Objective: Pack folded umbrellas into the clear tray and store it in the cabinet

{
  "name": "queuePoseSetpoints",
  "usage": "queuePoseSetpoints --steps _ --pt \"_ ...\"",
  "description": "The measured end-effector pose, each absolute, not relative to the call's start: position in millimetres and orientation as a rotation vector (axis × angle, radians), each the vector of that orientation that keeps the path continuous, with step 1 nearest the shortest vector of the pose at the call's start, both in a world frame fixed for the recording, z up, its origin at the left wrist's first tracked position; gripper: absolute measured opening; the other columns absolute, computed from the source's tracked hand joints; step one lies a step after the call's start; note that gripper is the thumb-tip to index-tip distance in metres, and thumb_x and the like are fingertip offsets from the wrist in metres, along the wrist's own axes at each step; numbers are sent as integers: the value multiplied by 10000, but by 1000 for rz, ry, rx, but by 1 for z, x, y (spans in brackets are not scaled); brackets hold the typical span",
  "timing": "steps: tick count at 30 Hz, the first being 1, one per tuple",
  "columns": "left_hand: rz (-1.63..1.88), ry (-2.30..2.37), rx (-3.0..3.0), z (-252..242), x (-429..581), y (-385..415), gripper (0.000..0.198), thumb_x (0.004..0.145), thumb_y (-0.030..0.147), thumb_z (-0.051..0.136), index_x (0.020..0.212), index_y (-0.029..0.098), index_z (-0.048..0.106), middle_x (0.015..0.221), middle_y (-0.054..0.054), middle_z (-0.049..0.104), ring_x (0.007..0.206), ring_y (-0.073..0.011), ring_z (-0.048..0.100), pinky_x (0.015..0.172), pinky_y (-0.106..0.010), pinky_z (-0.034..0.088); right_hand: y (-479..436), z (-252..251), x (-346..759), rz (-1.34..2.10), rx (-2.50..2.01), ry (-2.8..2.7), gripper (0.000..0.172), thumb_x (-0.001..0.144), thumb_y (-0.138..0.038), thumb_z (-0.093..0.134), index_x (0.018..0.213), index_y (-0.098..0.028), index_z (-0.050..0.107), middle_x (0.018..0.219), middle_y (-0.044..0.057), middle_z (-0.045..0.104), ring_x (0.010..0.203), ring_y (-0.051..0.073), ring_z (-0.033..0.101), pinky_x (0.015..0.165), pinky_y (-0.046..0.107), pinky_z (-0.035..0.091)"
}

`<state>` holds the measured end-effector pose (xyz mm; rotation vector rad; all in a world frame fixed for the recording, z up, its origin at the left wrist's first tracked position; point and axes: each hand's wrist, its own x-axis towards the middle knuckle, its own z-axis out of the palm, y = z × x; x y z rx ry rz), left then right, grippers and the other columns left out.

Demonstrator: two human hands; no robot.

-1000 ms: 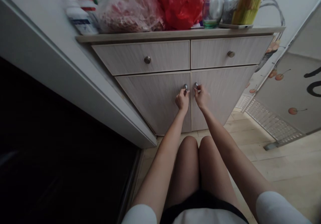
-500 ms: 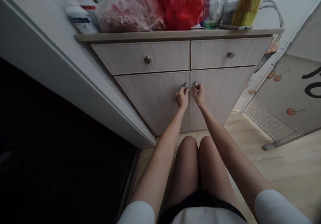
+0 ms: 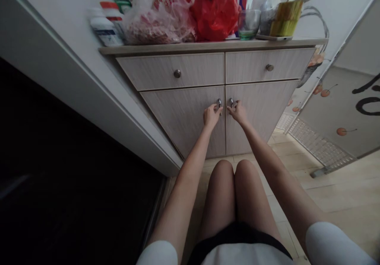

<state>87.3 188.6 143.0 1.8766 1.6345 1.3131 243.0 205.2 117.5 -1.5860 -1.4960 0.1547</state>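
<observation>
A pale wood-grain cabinet has two lower doors, both closed. My left hand (image 3: 211, 115) is at the metal handle (image 3: 219, 102) of the left door (image 3: 184, 118), thumb and fingers parted around it. At the right door (image 3: 255, 110), my right hand (image 3: 238, 111) has its thumb and fingers apart beside the other metal handle (image 3: 231, 101). Neither hand is closed on its handle. Above the doors are two closed drawers, each with a round knob (image 3: 177, 73).
On the cabinet top (image 3: 148, 49) stand white bottles (image 3: 106, 31), a clear plastic bag (image 3: 160, 27), a red bag (image 3: 216, 15), a glass (image 3: 248, 24) and a yellow container (image 3: 286, 18). A cherry-patterned panel (image 3: 344, 106) is at the right; my knees are below the doors.
Both hands have loosened from the handles, and their fingers have spread. My left hand has shifted slightly left, my right slightly right. The doors remain closed, and the view has tilted a little.
</observation>
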Motion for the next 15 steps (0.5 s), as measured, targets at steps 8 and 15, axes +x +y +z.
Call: queuePoseSetpoints --steps 8,15 --pt "984 1156 1486 175 35 121 771 855 859 344 543 194 580 424 -27 477 339 -94 429 397 -254 367 131 167 289 889 -1307 -1625 713 853 -866 421 590 -210 513 507 9 472 491 136 470 514 269 381" --pt "1027 1161 1456 191 40 104 969 616 890 -256 468 237 444 346 -27 271 334 -107 358 387 -259 297 104 187 279 1091 -1079 -1379 802 726 -980 -41 509 -272 266 446 -55 150 402 105 168 395 279 201"
